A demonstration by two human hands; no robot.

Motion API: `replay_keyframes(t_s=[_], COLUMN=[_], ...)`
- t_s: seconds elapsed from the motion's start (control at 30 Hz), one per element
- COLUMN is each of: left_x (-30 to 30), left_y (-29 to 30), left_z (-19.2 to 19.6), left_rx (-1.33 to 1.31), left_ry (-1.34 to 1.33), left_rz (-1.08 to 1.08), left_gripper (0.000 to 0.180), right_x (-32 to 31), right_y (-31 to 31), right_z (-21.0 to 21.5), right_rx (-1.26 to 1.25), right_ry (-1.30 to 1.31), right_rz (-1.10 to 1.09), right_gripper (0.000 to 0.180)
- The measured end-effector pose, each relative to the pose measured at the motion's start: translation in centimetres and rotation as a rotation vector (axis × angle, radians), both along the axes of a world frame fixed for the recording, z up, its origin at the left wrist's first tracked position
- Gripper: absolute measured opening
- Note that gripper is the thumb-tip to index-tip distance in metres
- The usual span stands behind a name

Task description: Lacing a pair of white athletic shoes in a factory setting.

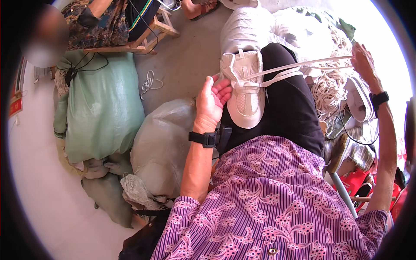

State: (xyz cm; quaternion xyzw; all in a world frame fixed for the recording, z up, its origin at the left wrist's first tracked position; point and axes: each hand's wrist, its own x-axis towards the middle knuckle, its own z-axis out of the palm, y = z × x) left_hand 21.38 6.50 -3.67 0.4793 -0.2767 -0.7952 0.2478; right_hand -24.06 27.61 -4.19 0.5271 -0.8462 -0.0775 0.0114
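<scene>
A white lace-up sneaker (247, 97) rests on my thigh, toe toward me. My left hand (213, 100) is at its left side with palm up, its curled fingers against the upper near the eyelets. Off to the right, my right hand (365, 65) is raised with the ends of the white shoelace (310, 64) in its fingers. Two strands run nearly straight from the shoe to that hand. Another stretch of lace (281, 78) loops lower, over my dark trouser leg.
Bundled white laces (327, 93) hang beside my right knee, near another pale shoe (359, 99). A white bag (245, 28) lies beyond the sneaker. Green (104, 104) and translucent (162, 143) sacks stand at left. Another person sits on a wooden stool (160, 28). Loose lace (149, 84) lies on the floor.
</scene>
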Motion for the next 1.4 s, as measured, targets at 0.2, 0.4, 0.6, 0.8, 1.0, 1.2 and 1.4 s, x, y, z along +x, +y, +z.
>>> replay_keyframes(t_s=[0.2,0.4,0.6,0.8,1.0,1.2,1.4], left_x=[-0.4,-6.0,-5.7,-5.0,-6.4,-6.8,-6.2], left_y=[-1.5,-5.6,-4.2,-2.5,-3.9,-3.7,-3.6], left_z=[-2.3,-5.4,-3.7,-4.0,-7.0,-7.8,-6.8], left_rx=[-0.466,-1.063,-1.312,-1.389,-1.255,-1.349,-1.478], left_ry=[-0.247,-0.513,-0.582,-0.627,-0.756,-0.663,-0.594], left_rz=[-0.169,-0.42,-0.485,-0.338,-0.293,-0.223,-0.247], left_gripper=[0.048,0.039,0.041,0.036,0.036,0.029,0.021], right_x=[-2.0,13.0,23.5,23.6,24.2,24.6,25.0], right_y=[1.3,-11.3,-16.3,-15.0,-14.2,-12.3,-13.1], right_z=[-3.3,-7.3,-2.9,-1.8,-0.3,0.1,-0.4], right_rx=[0.029,-0.588,-0.353,-0.298,-0.395,-0.454,-0.387], right_ry=[-0.277,-0.155,-0.496,-0.827,-0.658,-0.7,-0.524], right_rz=[-0.465,0.485,0.65,0.641,0.698,0.711,0.776], right_gripper=[0.03,0.011,0.016,0.02,0.018,0.019,0.008])
